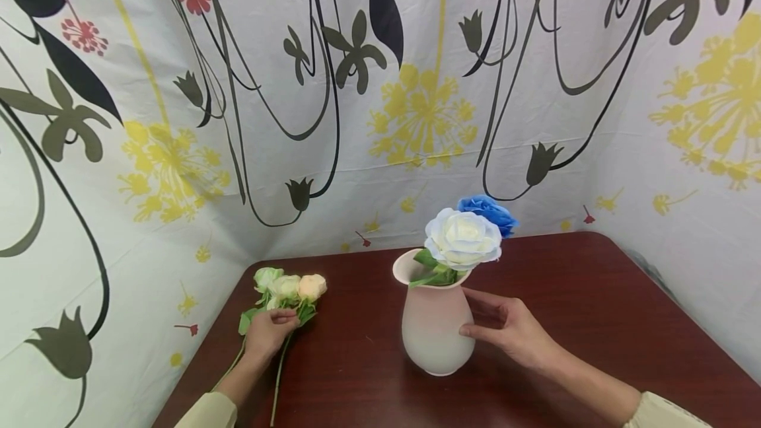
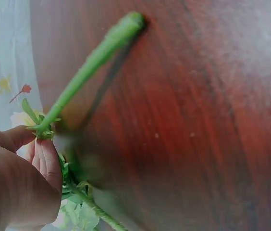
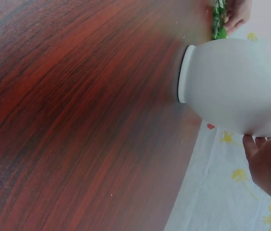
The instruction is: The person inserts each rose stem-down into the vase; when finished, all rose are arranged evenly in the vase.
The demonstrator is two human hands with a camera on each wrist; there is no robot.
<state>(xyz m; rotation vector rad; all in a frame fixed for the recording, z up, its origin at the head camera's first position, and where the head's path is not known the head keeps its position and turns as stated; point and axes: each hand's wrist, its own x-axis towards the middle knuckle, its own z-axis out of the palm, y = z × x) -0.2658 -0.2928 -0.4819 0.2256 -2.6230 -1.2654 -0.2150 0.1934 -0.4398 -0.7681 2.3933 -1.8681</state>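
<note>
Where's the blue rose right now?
In the head view, the blue rose is right of centre, above the right side of the pink-and-white vase and partly behind the white rose.

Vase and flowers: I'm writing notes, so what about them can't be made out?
- Head: stem ends of the white rose and blue rose, hidden by the vase.
- Head: part of the blue rose, behind the white rose.
- Right wrist: the vase's mouth, cut off by the right edge.
- Left wrist: parts of the pale flowers, behind the left hand.
</note>
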